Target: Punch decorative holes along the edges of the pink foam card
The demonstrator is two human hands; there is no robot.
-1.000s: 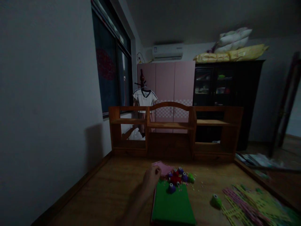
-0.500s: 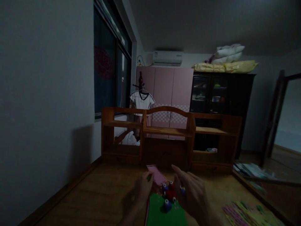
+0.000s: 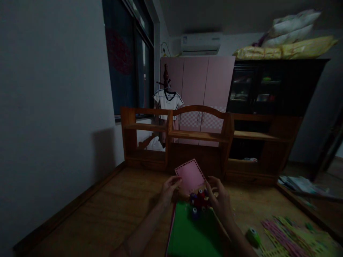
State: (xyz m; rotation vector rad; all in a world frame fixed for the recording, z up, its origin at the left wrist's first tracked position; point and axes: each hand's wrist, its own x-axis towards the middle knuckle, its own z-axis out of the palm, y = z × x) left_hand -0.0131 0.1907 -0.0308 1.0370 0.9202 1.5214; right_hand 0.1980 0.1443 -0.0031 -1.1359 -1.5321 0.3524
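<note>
A square sheet of pink paper (image 3: 190,175) with a row of small punched holes along its edges is held up at a tilt between both hands. My left hand (image 3: 168,191) pinches its lower left side. At its right corner, the fingers of my right hand (image 3: 219,196) are closed on the paper. Just below the sheet sit several small red and purple knobs with white round tops (image 3: 200,200), which look like craft punches. They rest at the top end of a stack of green paper (image 3: 194,232).
On the right lie yellow and pink punched paper strips (image 3: 289,235), with a green punch-like piece (image 3: 253,237) beside them. A low wooden shelf unit (image 3: 198,135) stands across the far edge of the wooden surface (image 3: 128,203). A wall (image 3: 53,125) runs along the left.
The pink sheet has been raised and turned between both hands. A green piece now lies beside the strips at right. The view has shifted, and the right hand has drawn in to the paper's corner.
</note>
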